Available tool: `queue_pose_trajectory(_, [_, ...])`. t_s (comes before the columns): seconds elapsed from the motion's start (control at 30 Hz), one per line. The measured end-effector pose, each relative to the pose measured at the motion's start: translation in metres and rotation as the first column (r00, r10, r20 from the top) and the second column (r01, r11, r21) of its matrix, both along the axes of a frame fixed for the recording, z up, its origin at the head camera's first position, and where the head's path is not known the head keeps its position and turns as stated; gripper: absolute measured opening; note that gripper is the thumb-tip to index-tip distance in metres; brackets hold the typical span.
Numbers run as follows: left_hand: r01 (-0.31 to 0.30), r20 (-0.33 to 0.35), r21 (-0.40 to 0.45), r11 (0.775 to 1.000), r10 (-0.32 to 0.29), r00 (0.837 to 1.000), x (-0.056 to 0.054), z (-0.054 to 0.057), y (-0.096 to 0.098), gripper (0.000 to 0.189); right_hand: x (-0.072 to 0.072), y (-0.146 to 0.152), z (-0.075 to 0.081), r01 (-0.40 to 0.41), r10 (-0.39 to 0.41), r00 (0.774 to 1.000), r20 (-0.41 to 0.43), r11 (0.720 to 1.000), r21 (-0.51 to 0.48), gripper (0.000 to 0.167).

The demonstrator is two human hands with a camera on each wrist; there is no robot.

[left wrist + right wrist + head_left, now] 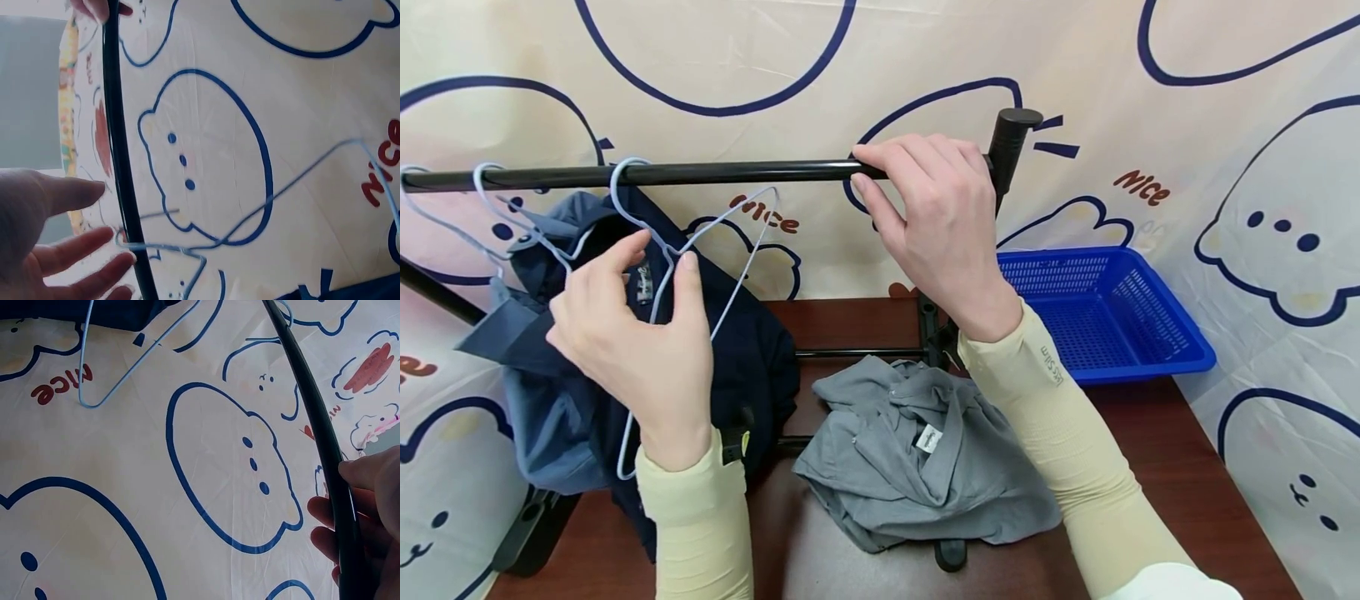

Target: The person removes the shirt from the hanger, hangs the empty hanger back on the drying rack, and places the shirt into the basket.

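A light blue wire hanger (731, 216) hooks over the black clothes rail (737, 173). My left hand (632, 342) is around its neck, thumb and forefinger apart on either side. In the left wrist view the fingers (81, 265) are spread by the hook, with a gap to the thumb. My right hand (936, 217) grips the rail near its right end, fingers curled over it. Behind the left hand hang a navy garment (752, 333) and a blue shirt (550, 425), partly hidden by that hand.
A crumpled grey shirt (880, 475) lies on the brown table (1180, 467) below the rail. To the right stands a blue plastic basket (1183, 358). Two more hangers (445, 218) hook on the rail at left. The rack's upright (1011, 146) rises beside my right hand.
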State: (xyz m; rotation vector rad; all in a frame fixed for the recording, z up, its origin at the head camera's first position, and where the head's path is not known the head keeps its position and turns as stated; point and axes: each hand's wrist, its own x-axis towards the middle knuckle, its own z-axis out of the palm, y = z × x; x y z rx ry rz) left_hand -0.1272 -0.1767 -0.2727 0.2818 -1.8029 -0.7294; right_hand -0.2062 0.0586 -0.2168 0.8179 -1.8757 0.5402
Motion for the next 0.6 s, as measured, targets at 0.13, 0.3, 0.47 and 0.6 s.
queue_pose_trajectory(0.13, [0.091, -0.070, -0.064, 0.994, -0.096, 0.993, 0.001, -0.002, 0.010, 0.039, 0.000, 0.000, 0.000, -0.001, 0.001, 1.000, -0.005, 1.000, -0.001, 0.030])
queue_pose_trajectory(0.3, [0.190, -0.071, -0.143, 0.971, -0.201, 0.977, 0.000, -0.009, 0.020, 0.040, -0.001, -0.001, -0.001, -0.005, 0.005, 1.000, -0.007, 1.000, 0.000, 0.030])
queue_pose_trajectory(0.47, [0.292, -0.064, -0.214, 0.932, -0.312, 0.948, -0.003, -0.018, 0.026, 0.040, -0.001, -0.001, -0.001, -0.005, 0.005, 1.000, -0.016, 1.000, 0.000, 0.030])
queue_pose_trajectory(0.6, [0.377, -0.015, -0.276, 0.884, -0.396, 0.918, -0.005, -0.030, 0.030, 0.042, -0.001, 0.000, -0.002, -0.009, 0.009, 1.000, -0.028, 1.000, -0.002, 0.030])
